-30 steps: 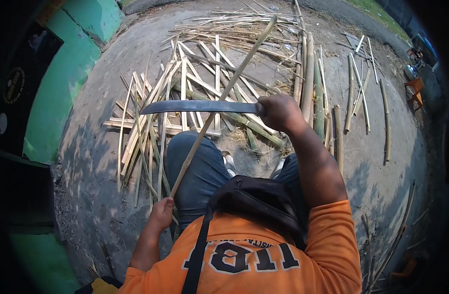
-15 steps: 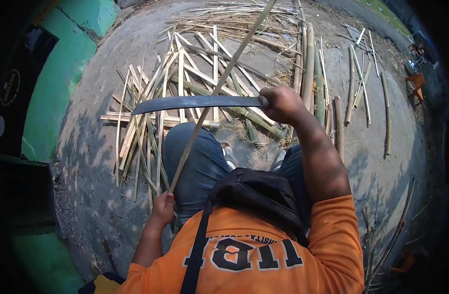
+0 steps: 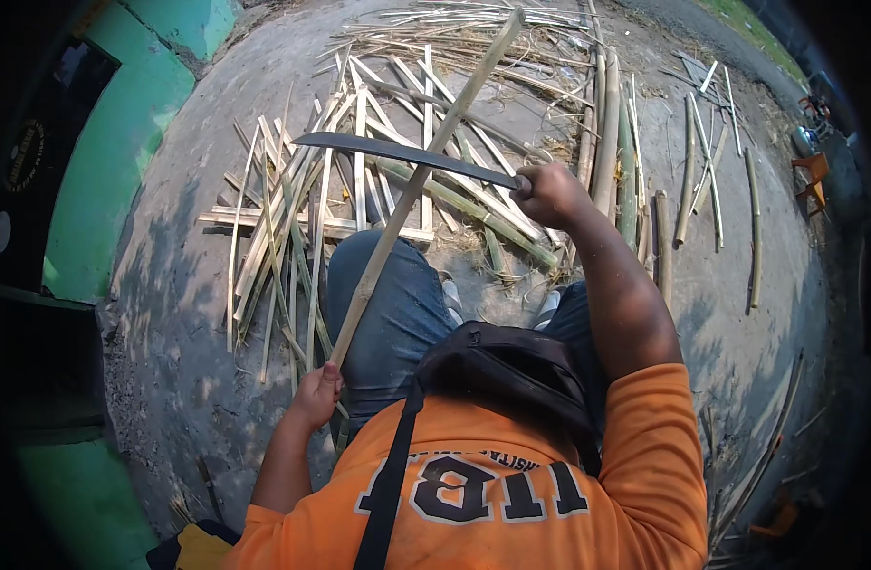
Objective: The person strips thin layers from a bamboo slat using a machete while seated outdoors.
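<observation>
My right hand (image 3: 552,197), held out in front of me, is closed round the handle of a machete (image 3: 407,154). Its long dark blade points left and crosses a bamboo strip (image 3: 383,249); whether blade and strip touch I cannot tell. Down by my left thigh, my left hand (image 3: 317,394) grips the lower end of that strip. The strip slants up and away to the right, past my left knee, with its broad face toward me. Between my feet and the far side lies a pile of split bamboo strips (image 3: 326,223).
Whole bamboo poles (image 3: 606,133) lie lengthwise beyond my right knee, with thinner poles (image 3: 755,228) farther right. More thin strips (image 3: 435,38) are spread at the far side. A green wall (image 3: 122,142) stands at the left, an orange chair (image 3: 812,180) at the far right.
The machete's tip has swung up and away, so the blade now slopes down toward my right hand. The bamboo strip has turned to show a wider face. My left hand has shifted slightly.
</observation>
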Tool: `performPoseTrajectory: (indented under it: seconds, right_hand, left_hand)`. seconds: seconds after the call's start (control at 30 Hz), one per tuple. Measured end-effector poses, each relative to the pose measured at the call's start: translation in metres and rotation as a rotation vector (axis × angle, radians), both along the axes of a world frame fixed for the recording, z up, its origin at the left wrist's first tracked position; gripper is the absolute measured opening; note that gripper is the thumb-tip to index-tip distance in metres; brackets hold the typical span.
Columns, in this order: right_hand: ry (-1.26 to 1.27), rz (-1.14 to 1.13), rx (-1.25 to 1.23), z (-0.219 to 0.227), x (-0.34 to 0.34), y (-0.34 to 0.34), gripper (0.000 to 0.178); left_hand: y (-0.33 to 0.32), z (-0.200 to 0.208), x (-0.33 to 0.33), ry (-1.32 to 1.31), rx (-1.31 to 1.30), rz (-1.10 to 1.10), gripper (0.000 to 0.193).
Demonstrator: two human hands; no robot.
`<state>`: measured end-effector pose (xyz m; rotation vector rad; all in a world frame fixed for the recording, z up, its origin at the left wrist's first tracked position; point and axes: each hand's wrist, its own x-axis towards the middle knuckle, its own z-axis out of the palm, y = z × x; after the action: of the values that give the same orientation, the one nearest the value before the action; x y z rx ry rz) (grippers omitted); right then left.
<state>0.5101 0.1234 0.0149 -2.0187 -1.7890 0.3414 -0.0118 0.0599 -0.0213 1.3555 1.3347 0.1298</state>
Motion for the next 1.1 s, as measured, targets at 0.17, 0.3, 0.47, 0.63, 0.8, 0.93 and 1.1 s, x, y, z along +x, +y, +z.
performPoseTrajectory:
  seconds: [0.17,0.3,0.47,0.63,0.8,0.93,1.1]
  right_hand:
    - [-0.017,0.028,0.013,0.004,-0.010,-0.003,0.024]
    - [-0.115,0.140,-0.002,0.023,-0.038,-0.009,0.022]
    - [-0.048,0.082,-0.188,0.001,-0.025,0.002,0.019]
    - [-0.136,0.137,-0.063,0.010,-0.031,-0.001,0.013]
    - [-0.150,0.195,-0.037,0.016,-0.049,-0.012,0.016]
    - [-0.100,0.116,-0.113,0.005,-0.041,-0.002,0.014]
    - [-0.147,0.132,-0.095,0.008,-0.040,0.004,0.014]
  left_hand:
    - [-0.004,0.009,0.004,0.061,0.026,-0.019,0.075]
    - [-0.006,-0.002,-0.004,0.094,0.152,-0.067,0.075]
    - [0.004,0.026,0.011,0.103,0.093,-0.071,0.074]
    - [0.001,0.018,0.004,0.060,-0.055,-0.005,0.073]
    - [-0.001,0.004,-0.001,0.064,-0.036,-0.008,0.074]
    - [0.004,0.024,0.010,0.068,0.028,-0.047,0.074]
    - [0.003,0.026,0.004,0.100,0.091,-0.092,0.075]
